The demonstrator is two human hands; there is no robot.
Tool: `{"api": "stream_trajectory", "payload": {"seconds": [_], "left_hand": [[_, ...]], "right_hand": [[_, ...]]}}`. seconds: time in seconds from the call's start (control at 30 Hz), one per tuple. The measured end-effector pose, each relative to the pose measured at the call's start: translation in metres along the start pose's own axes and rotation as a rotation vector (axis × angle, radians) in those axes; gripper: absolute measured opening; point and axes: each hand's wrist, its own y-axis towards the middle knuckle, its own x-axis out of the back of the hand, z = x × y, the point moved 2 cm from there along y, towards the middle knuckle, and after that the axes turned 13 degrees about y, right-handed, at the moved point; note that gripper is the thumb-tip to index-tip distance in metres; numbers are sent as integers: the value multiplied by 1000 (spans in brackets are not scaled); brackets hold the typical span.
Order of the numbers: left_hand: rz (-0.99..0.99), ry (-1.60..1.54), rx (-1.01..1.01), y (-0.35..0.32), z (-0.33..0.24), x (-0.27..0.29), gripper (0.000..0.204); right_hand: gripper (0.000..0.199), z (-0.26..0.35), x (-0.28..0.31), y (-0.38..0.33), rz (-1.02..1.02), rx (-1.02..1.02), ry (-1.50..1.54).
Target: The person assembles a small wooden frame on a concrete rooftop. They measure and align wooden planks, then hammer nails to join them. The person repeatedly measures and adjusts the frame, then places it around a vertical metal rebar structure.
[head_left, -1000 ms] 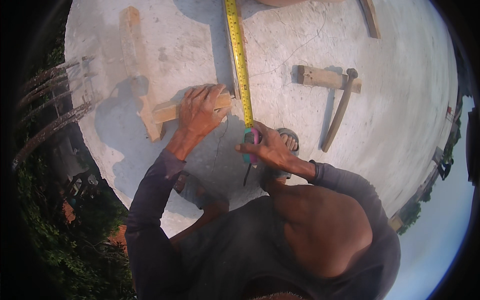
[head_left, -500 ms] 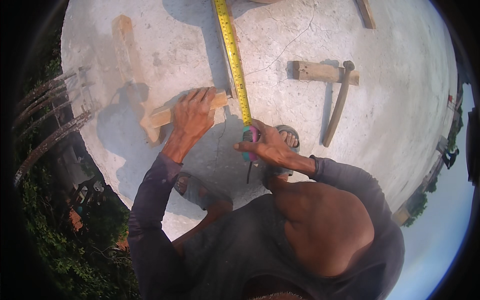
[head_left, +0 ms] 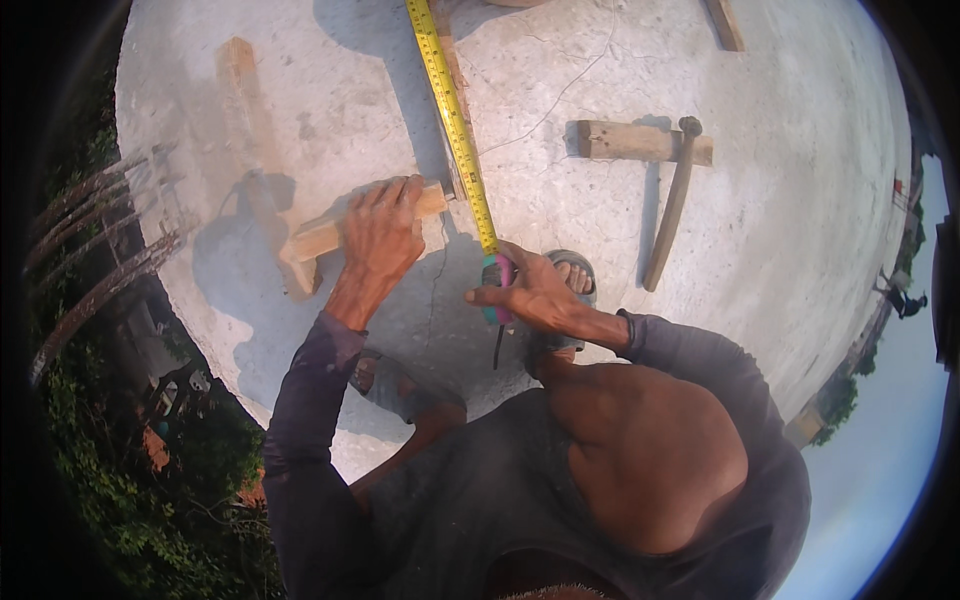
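Note:
My left hand [head_left: 383, 235] is closed over a short wooden block [head_left: 317, 240], whose right end meets the near end of a long wooden strip [head_left: 452, 80]. My right hand [head_left: 527, 292] grips a tape measure [head_left: 490, 288] with a teal and pink case and a dark strap hanging below. Its yellow blade [head_left: 450, 120] is pulled out away from me and runs beside the strip, crossing over it farther off. Under the block's left end lies another length of wood [head_left: 240, 75], partly hidden by the block.
To the right, a hammer [head_left: 672, 215] leans its head end over a wood block [head_left: 625, 142]. Another wood piece [head_left: 725, 25] lies at the far right. The pale cracked concrete [head_left: 560, 190] drops off at the left toward poles [head_left: 110, 270] and greenery [head_left: 130, 500]. My sandalled feet are close by.
The tape blade's far part and the strip have shifted left in view, so the blade slants more. Both hands keep their grips, with the left hand and block slightly farther left.

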Motion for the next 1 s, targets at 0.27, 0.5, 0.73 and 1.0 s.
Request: {"api": "stream_trajectory", "payload": {"seconds": [0.27, 0.5, 0.73, 1.0], "left_hand": [[-24, -11, -3, 8, 1, 4, 49], [-27, -10, -24, 9, 1, 2, 46], [-1, -41, -6, 9, 1, 2, 45], [10, -32, -16, 9, 3, 2, 43]], "right_hand": [[75, -1, 0, 1, 8, 16, -2], [81, -1, -2, 2, 9, 21, -8], [82, 2, -3, 2, 4, 6, -31], [79, 3, -3, 1, 5, 35, -34]]}}
